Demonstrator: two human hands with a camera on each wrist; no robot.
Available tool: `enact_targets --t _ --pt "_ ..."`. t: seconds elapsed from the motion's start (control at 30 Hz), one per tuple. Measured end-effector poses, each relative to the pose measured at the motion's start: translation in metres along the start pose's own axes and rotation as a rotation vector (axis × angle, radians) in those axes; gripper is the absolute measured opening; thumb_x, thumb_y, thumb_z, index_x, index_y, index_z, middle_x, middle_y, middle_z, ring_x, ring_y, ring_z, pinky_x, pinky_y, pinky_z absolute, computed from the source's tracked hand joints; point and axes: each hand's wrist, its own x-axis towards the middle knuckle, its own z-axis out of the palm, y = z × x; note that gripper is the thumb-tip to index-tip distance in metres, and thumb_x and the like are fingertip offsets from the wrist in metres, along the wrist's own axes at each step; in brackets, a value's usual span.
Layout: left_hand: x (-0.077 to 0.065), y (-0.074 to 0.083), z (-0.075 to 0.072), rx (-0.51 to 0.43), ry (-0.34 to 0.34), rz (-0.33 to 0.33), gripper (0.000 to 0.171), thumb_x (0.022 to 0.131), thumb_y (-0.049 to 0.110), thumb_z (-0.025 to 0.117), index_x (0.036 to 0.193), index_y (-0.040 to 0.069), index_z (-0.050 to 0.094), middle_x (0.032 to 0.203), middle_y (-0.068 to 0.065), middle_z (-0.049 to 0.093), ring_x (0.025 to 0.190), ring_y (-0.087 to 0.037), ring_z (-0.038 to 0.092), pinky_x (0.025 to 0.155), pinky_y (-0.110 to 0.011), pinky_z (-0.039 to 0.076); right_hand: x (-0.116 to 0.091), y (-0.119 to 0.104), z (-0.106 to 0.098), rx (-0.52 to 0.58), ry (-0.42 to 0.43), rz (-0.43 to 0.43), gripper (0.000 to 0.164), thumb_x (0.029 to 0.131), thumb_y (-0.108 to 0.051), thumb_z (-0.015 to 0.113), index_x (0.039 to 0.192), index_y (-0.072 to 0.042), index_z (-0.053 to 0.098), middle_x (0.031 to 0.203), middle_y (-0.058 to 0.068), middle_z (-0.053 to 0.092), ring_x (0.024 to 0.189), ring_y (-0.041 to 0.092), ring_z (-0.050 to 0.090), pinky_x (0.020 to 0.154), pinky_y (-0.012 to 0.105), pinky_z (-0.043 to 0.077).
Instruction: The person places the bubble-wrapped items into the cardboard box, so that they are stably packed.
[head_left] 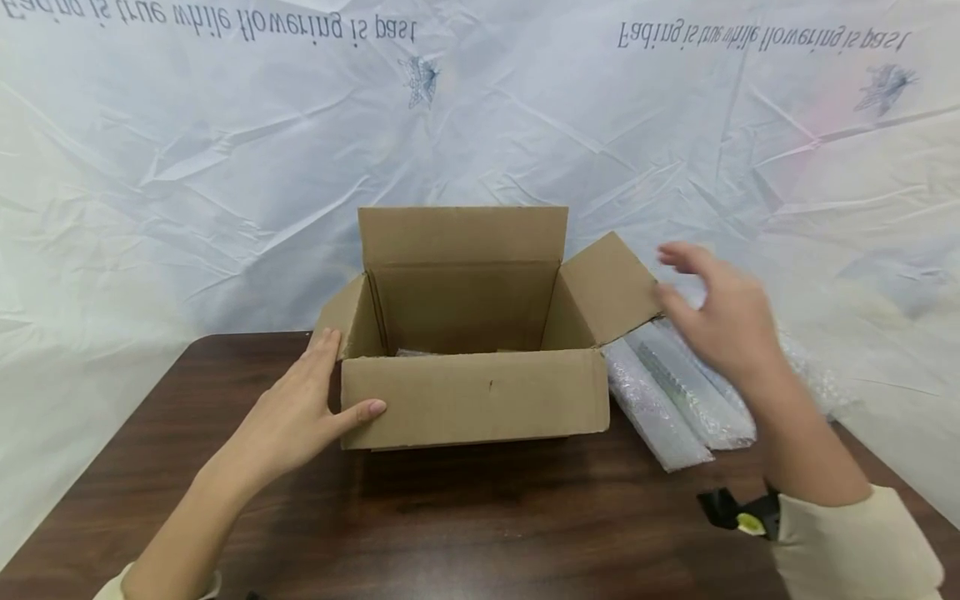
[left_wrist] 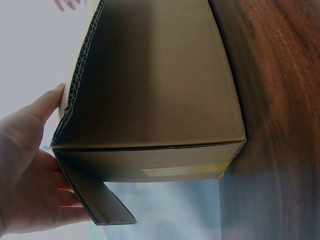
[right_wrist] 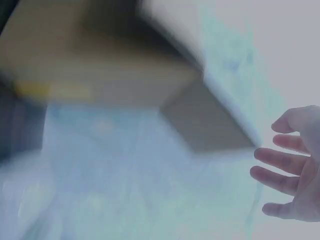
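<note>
An open cardboard box (head_left: pixel 465 400) stands on the dark wooden table, its flaps spread outward. My left hand (head_left: pixel 292 417) rests at its front left corner, thumb laid on the front flap and fingers extended along the left flap. In the left wrist view, those fingers pass partly behind the left flap (left_wrist: pixel 95 192). Beside the right flap (head_left: pixel 611 287) my right hand (head_left: pixel 723 312) is raised, blurred, with fingers spread and nothing held. In the right wrist view a gap shows between these fingers and the flap. Only slivers of the box's contents (head_left: pixel 416 352) show over the front.
Bubble-wrapped packages (head_left: pixel 675 392) lie on the table right of the box, partly behind my right forearm. A white printed sheet (head_left: pixel 480 125) hangs behind the table (head_left: pixel 465 517) and along its sides.
</note>
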Motion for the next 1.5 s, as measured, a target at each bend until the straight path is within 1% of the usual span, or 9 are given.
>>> enact_targets --t 0.07,0.27,0.4,0.5,0.63,0.8,0.93,1.27,1.5 --pt "0.000 0.000 -0.001 0.000 -0.001 -0.005 0.109 0.078 0.072 0.048 0.146 -0.003 0.005 0.151 -0.021 0.005 0.138 -0.034 0.007 0.104 -0.057 0.019 0.001 0.029 -0.005 -0.038 -0.031 0.082 0.042 0.087 -0.009 0.057 0.128 -0.002 0.050 0.119 0.023 0.057 0.106 0.045 0.051 0.085 0.058 0.036" --pt "-0.002 -0.001 0.000 0.002 -0.004 -0.013 0.109 0.078 0.071 0.048 0.147 -0.001 0.004 0.152 -0.020 0.004 0.138 -0.034 0.007 0.102 -0.059 0.020 -0.002 0.109 0.000 -0.192 -0.232 0.277 0.055 0.089 -0.013 0.054 0.136 0.007 0.034 0.127 0.034 0.042 0.109 0.053 0.039 0.086 0.064 0.031" --pt "-0.002 -0.001 0.000 0.001 -0.002 -0.007 0.108 0.078 0.071 0.048 0.147 -0.001 0.005 0.152 -0.020 0.005 0.138 -0.034 0.007 0.102 -0.059 0.020 -0.007 0.146 0.008 -0.305 -0.304 0.371 0.060 0.087 -0.017 0.057 0.135 0.009 0.032 0.123 0.038 0.040 0.105 0.056 0.039 0.082 0.066 0.033" --pt "-0.001 -0.001 0.000 0.002 -0.002 -0.004 0.108 0.078 0.071 0.048 0.147 -0.001 0.005 0.152 -0.020 0.006 0.138 -0.033 0.007 0.103 -0.058 0.020 -0.011 0.169 0.014 -0.388 -0.355 0.407 0.063 0.085 -0.022 0.060 0.133 0.008 0.033 0.119 0.039 0.040 0.099 0.058 0.041 0.076 0.066 0.035" --pt "-0.001 0.000 0.000 0.002 -0.001 -0.006 0.108 0.078 0.071 0.047 0.147 -0.001 0.005 0.152 -0.019 0.006 0.138 -0.033 0.008 0.103 -0.058 0.020 -0.019 0.193 0.021 -0.438 -0.429 0.433 0.071 0.083 -0.028 0.063 0.135 0.006 0.029 0.119 0.040 0.037 0.099 0.060 0.036 0.077 0.069 0.031" --pt "-0.001 0.000 0.001 0.001 0.002 -0.004 0.108 0.078 0.072 0.047 0.147 -0.001 0.006 0.152 -0.019 0.006 0.138 -0.033 0.008 0.103 -0.058 0.021 -0.030 0.209 0.023 -0.414 -0.507 0.499 0.082 0.078 -0.031 0.069 0.135 0.006 0.022 0.115 0.043 0.032 0.100 0.064 0.028 0.079 0.076 0.023" --pt "-0.001 0.000 0.001 0.003 0.003 -0.006 0.108 0.078 0.072 0.047 0.147 -0.001 0.006 0.152 -0.019 0.006 0.138 -0.032 0.008 0.102 -0.058 0.021 -0.036 0.212 0.024 -0.404 -0.539 0.512 0.083 0.077 -0.032 0.069 0.133 0.008 0.022 0.110 0.044 0.033 0.098 0.065 0.029 0.076 0.077 0.024" --pt "-0.001 -0.001 0.001 0.008 -0.003 -0.011 0.108 0.078 0.072 0.047 0.147 -0.001 0.006 0.152 -0.019 0.006 0.138 -0.034 0.009 0.102 -0.059 0.021 -0.044 0.216 0.025 -0.427 -0.490 0.501 0.062 0.084 -0.022 0.060 0.129 0.007 0.028 0.104 0.042 0.040 0.091 0.064 0.037 0.067 0.072 0.034" --pt "0.000 -0.001 0.000 0.007 -0.006 -0.014 0.109 0.078 0.073 0.046 0.147 0.000 0.005 0.152 -0.019 0.006 0.137 -0.035 0.011 0.101 -0.060 0.021 -0.041 0.216 0.023 -0.424 -0.473 0.559 0.063 0.087 -0.025 0.054 0.137 0.002 0.026 0.110 0.040 0.041 0.088 0.060 0.043 0.059 0.061 0.040"
